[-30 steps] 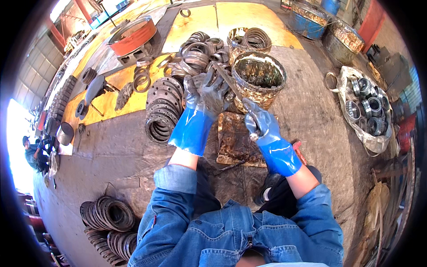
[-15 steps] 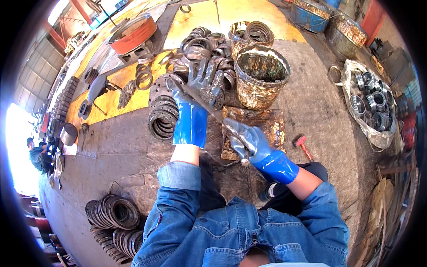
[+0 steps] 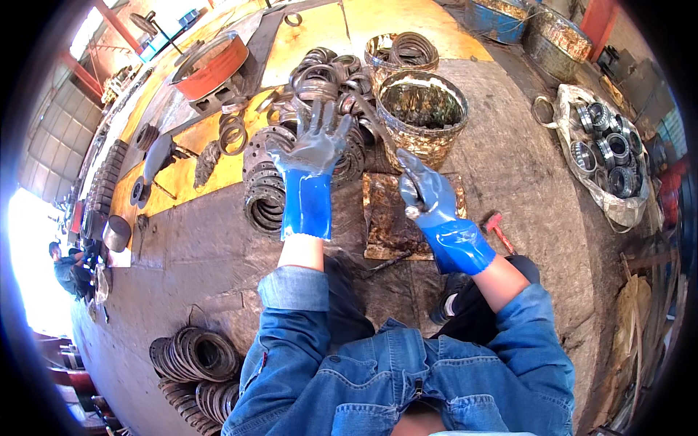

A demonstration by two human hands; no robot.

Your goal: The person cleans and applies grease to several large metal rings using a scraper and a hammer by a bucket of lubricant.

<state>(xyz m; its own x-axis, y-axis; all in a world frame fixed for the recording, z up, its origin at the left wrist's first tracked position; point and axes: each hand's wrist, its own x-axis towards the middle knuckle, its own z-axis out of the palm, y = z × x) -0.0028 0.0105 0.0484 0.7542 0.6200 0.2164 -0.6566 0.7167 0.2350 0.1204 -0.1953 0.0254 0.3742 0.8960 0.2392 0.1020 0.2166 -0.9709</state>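
My left hand (image 3: 311, 142), in a blue-and-grey rubber glove smeared with dark grease, is open with its fingers spread. It is in front of a heap of greasy metal rings (image 3: 318, 86) and right of a stack of flanged rings (image 3: 263, 178). Gloved the same way, my right hand (image 3: 429, 195) is closed round a long, thin flat blade like a scraper (image 3: 379, 125). The blade slants up and left, overlapping the left rim of a grease-caked bucket (image 3: 456, 98) in view. Whether it touches the bucket I cannot tell.
Below my right hand lies a stained square board (image 3: 378, 236); a red-handled hammer (image 3: 499, 231) is to its right. A white sack of bearings (image 3: 571, 116) stands farther right. More rings (image 3: 193, 352) are stacked at lower left. A person (image 3: 69, 269) crouches at far left.
My right hand has moved right and slightly up, taking the blade off my left glove towards the bucket. My left hand's fingers have spread, with the palm facing me.
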